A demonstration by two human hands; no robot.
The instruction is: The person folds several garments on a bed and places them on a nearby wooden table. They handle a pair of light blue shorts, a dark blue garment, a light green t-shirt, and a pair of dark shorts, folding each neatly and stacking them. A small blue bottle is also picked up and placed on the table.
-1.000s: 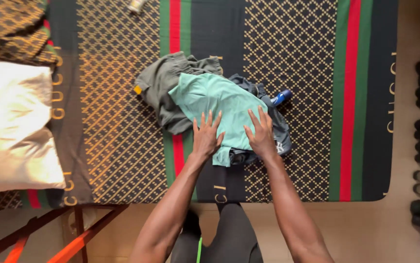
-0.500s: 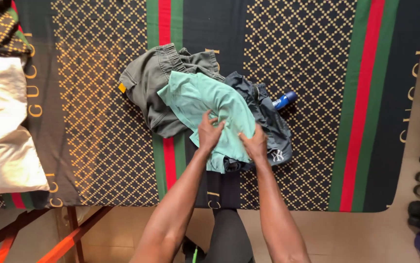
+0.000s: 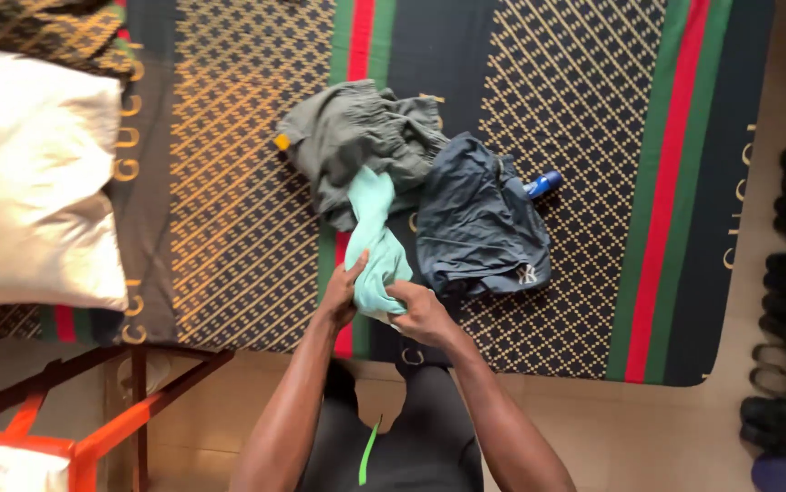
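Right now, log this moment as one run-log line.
left hand: grips mint garment | right hand: grips same | bed: grey garment, navy garment

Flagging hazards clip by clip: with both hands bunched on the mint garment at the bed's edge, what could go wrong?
1. The mint garment still lies partly on the grey clothing; lifting may drag that along.
2. Both hands, left and right, grip near the mattress edge, so loose cloth could slip to the floor.

The blue bottle (image 3: 541, 185) lies half hidden under the navy garment (image 3: 481, 219).
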